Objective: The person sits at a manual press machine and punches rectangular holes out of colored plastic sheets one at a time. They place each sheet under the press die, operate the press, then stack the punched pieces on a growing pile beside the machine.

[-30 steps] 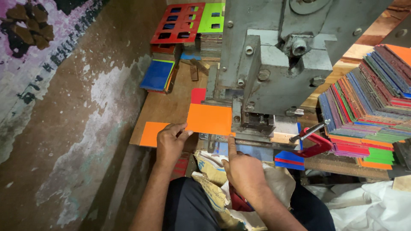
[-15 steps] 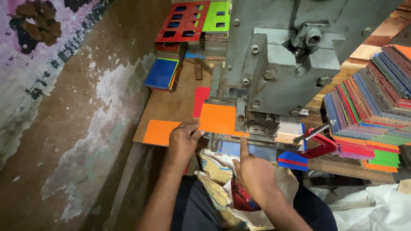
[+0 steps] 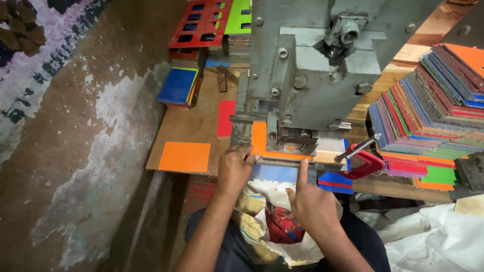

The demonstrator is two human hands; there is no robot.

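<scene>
The left hand (image 3: 236,168) pinches the near-left corner of an orange sheet (image 3: 260,141), fingers curled on its edge, so it is grasping the sheet rather than resting on it. The right hand (image 3: 311,201) holds nothing: 1 forefinger points up and presses against the front lip of the press bed, the other fingers folded in.

The sheet lies flat and runs away from the left hand, up and to the right, most of it already tucked beneath the head of the grey metal press (image 3: 312,75); only its left strip and near edge show. The left hand is the nearer of the 2.

A second orange sheet (image 3: 185,156) lies loose on the wooden table (image 3: 194,121), left of the hands. A red clamp (image 3: 364,163) sits right of the press, beside a leaning stack of coloured sheets (image 3: 428,116).
</scene>
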